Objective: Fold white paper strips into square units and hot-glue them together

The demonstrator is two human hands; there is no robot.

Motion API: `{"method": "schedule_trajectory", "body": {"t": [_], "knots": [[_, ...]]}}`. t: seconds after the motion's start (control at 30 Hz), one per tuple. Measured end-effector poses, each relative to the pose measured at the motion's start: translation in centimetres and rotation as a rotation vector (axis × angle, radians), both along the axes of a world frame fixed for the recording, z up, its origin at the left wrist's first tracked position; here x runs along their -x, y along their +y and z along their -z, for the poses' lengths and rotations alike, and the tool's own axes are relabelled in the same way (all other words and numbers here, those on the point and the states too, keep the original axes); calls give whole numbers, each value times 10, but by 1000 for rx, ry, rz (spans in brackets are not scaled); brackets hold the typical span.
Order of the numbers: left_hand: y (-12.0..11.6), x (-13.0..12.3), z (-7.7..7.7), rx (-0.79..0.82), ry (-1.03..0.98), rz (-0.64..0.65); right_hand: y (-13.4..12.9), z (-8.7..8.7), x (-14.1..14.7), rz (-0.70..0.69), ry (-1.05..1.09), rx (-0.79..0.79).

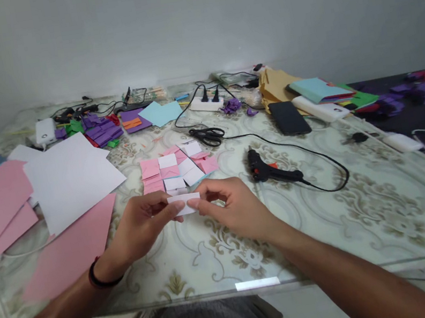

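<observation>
A small white paper strip [186,207] is pinched between my two hands above the table. My left hand [141,219] grips its left end, thumb in front and fingers behind. At the other end my right hand [231,202] holds it the same way, with both thumb tips almost meeting. Just beyond lie several small folded pink and white paper pieces [169,170], partly hidden by my fingers. White sheets [72,177] and pink sheets [77,252] overlap to the left of my left hand. A black glue gun [273,168] rests right of my right hand.
Black scissors [207,136] lie behind the folded pieces. A cord runs from the glue gun toward a white power strip [207,104]. Farther right are a dark phone [289,118] and stacked coloured paper [319,91]. Purple folded strips [101,129] sit at the back left.
</observation>
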State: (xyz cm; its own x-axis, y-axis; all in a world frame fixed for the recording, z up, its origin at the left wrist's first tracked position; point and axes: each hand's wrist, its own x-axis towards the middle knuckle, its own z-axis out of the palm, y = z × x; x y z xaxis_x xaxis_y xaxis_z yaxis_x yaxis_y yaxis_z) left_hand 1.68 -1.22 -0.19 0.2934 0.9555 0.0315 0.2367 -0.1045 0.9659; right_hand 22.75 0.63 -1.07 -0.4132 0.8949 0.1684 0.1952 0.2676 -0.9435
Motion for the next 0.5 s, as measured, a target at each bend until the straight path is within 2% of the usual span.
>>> {"method": "schedule_trajectory", "body": {"t": [0.3,0.5], "knots": [[0,3,-1,-35,93,-66,2,7,2,52,38,102],[4,2,6,-40,41,-65,1,7,4,56,53,62]]}}
